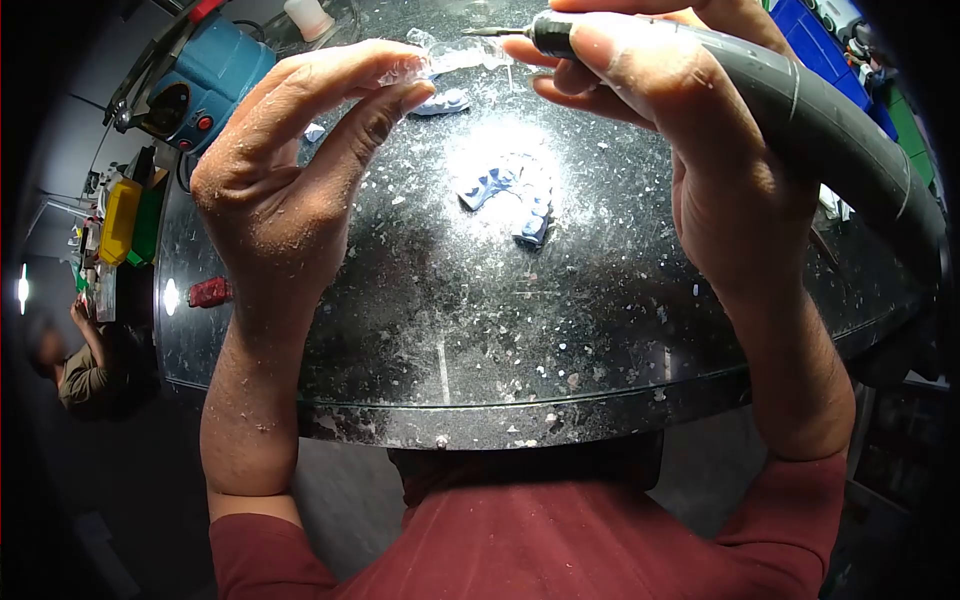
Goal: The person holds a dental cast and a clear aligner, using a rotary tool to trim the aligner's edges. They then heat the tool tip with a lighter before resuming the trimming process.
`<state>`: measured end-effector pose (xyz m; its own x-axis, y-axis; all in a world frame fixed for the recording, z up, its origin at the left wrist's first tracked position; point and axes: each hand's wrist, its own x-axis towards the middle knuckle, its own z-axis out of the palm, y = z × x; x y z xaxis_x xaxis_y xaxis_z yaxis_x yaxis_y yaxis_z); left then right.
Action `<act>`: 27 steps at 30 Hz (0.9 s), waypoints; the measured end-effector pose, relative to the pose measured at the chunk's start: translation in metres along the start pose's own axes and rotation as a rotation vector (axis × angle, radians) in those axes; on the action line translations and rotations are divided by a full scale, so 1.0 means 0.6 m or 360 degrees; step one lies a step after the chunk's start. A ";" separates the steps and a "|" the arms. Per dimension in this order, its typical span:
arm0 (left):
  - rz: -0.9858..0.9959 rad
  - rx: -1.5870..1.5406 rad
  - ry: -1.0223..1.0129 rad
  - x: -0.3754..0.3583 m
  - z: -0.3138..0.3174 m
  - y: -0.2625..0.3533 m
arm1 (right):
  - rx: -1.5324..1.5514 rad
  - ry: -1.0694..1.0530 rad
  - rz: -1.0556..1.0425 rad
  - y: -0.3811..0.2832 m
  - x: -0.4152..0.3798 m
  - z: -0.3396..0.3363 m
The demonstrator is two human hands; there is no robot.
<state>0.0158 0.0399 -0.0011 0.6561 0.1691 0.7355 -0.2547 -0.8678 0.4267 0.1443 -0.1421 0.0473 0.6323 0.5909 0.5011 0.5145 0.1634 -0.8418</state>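
Observation:
My left hand (pixel 285 175) pinches a clear plastic dental tray (pixel 468 56) between thumb and fingers, up at the far side of the table. In my right hand (pixel 715 150) is a rotary handpiece (pixel 553 36) with a black nose and a thick grey sleeve running off to the right. Its thin metal bur (pixel 487 31) points left, right at the tray's upper edge. Below the hands, a blue-and-white dental arch model (pixel 508 195) lies in the bright lamp spot. Another blue-and-white model piece (pixel 441 102) lies just under the tray, partly behind my left thumb.
White crumbs and dust are scattered over the black table (pixel 480 330). A blue machine (pixel 205 85) stands at the back left, near a white cup (pixel 308 18). A dark red block (pixel 209 292) lies by my left wrist. Blue bins (pixel 822 55) stand back right; another person (pixel 85 365) is far left.

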 end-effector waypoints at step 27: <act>0.0042 0.0143 -0.0023 0.002 -0.001 0.005 | -0.0206 -0.0143 -0.0164 0.024 0.012 -0.016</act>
<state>0.0156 0.0375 0.0016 0.6605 0.1395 0.7378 -0.2076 -0.9104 0.3580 0.1618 -0.1432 0.0409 0.5212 0.6453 0.5586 0.6478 0.1270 -0.7511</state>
